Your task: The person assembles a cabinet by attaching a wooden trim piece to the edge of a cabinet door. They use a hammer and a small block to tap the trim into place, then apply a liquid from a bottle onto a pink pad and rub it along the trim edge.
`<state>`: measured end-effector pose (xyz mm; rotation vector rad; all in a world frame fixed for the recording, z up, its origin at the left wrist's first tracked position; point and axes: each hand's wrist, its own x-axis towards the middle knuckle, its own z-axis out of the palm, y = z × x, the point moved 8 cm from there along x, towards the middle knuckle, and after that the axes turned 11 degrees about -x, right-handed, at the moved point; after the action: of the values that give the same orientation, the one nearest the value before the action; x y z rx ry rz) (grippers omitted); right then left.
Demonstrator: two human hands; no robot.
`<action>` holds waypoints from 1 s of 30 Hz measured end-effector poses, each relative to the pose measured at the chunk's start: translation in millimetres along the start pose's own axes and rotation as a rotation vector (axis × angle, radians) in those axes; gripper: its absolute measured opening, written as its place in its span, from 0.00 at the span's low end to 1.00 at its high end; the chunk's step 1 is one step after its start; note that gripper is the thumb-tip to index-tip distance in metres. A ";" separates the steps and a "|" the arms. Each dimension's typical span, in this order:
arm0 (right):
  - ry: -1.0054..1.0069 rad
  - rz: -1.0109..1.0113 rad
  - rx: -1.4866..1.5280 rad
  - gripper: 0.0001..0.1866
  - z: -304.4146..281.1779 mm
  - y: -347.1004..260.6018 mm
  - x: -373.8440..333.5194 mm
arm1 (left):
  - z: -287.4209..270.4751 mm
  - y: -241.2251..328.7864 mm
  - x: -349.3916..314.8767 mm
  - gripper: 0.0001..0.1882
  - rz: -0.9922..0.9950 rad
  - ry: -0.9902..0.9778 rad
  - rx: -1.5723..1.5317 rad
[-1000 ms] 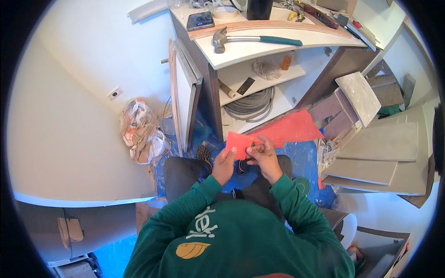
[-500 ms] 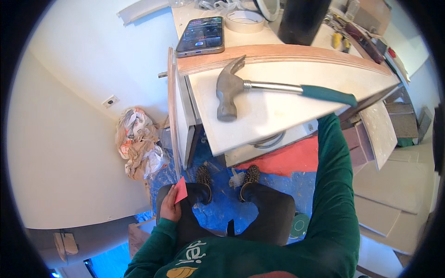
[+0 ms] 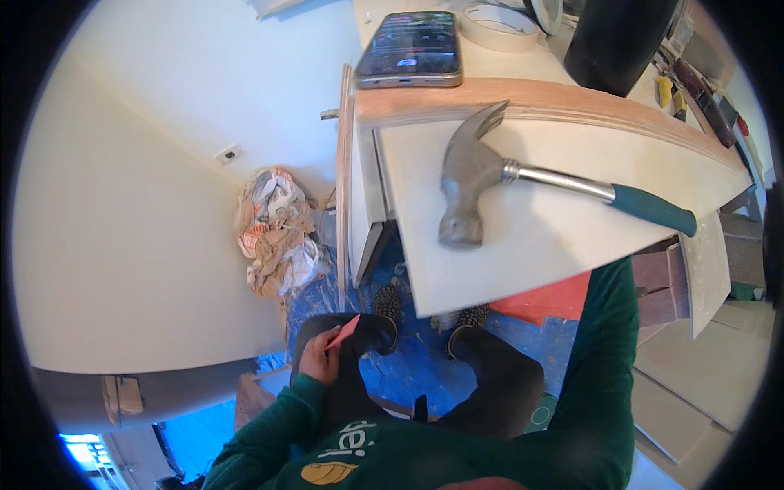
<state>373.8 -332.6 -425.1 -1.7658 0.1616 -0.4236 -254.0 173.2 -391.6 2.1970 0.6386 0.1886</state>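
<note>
My left hand (image 3: 321, 358) rests over my left thigh, fingers closed on a small pink-red sheet (image 3: 344, 331) that looks like sandpaper. On the right, my arm in its green sleeve (image 3: 600, 343) reaches forward beneath a white panel (image 3: 392, 261), which hides my right hand. A claw hammer (image 3: 465, 184) with a steel shaft and a dark green grip lies on that panel, its head to the left. The grip's end comes close to the panel's right edge. Along the panel's far side runs a curved bare wood edge (image 3: 539, 102).
A phone (image 3: 411, 51), a roll of masking tape (image 3: 500, 27) and a black cylinder (image 3: 618, 45) stand beyond the wood edge. Crumpled paper and plastic bags (image 3: 282, 237) lie by the left wall. Blue sheeting (image 3: 371, 380) covers the floor; boards (image 3: 686, 384) lie at right.
My view has shifted, so the panel, hammer and phone appear larger and farther right, with the panel's near edge lower. My left hand still holds the sheet, now seen more edge-on.
</note>
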 end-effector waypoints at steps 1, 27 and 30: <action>-0.036 -0.012 0.167 0.17 -6.2 -12.5 -25.7 | -0.6 1.7 -7.0 0.14 -0.035 -0.008 0.005; -1.163 -0.969 -0.878 0.33 -119.3 -472.3 -514.2 | -120.1 204.6 -128.1 0.31 1.106 0.287 -0.040; -1.175 -1.013 -0.994 0.34 -111.1 -484.0 -526.2 | -129.3 209.8 -138.0 0.32 1.132 0.328 -0.046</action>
<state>-209.5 -143.1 -41.3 -2.6762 -1.6534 0.1252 -336.6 79.3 -138.5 2.2518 -0.5175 1.1300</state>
